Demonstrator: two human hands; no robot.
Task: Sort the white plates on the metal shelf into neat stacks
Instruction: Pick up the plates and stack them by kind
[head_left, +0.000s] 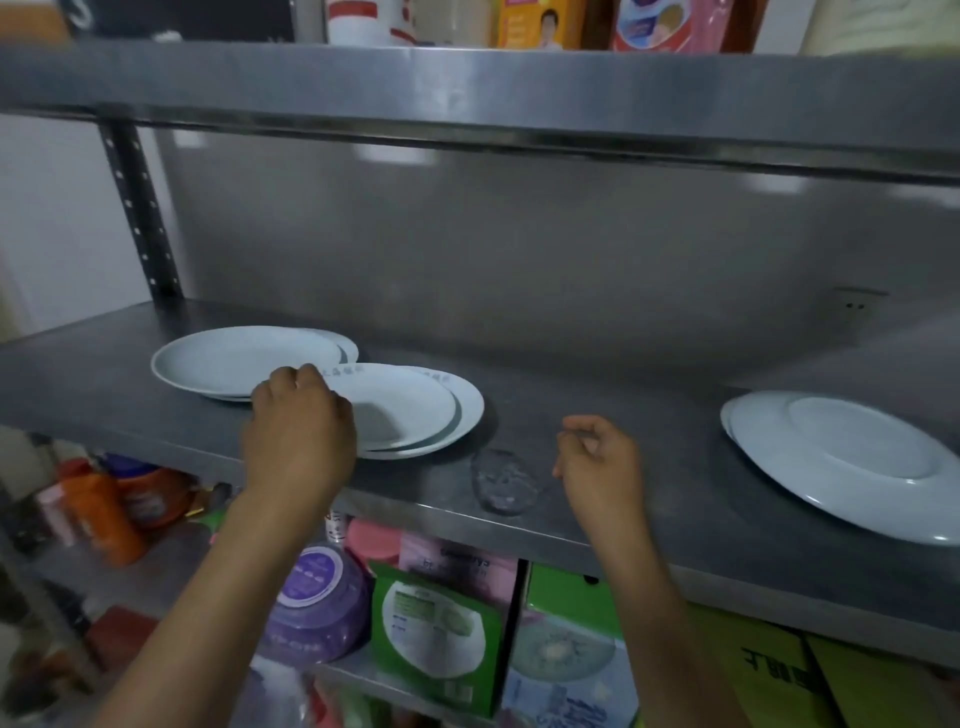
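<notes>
On the metal shelf (597, 374), a pair of overlapping white plates (234, 358) lies at the left. A second loose stack of white plates (410, 405), some with a patterned rim, lies just right of it. My left hand (298, 431) rests over the near left rim of this second stack, fingers curled onto the top plate's edge. My right hand (597, 460) hovers above the shelf's front edge with fingers loosely curled, holding nothing. A large wide-rimmed white plate (841, 462) sits on another plate at the far right.
A small clear glass dish (504, 480) lies on the shelf between my hands. An upper shelf (467, 88) with boxes and cups hangs close overhead. Below are bottles (104, 509), a purple tub (317, 603) and green boxes (436, 639).
</notes>
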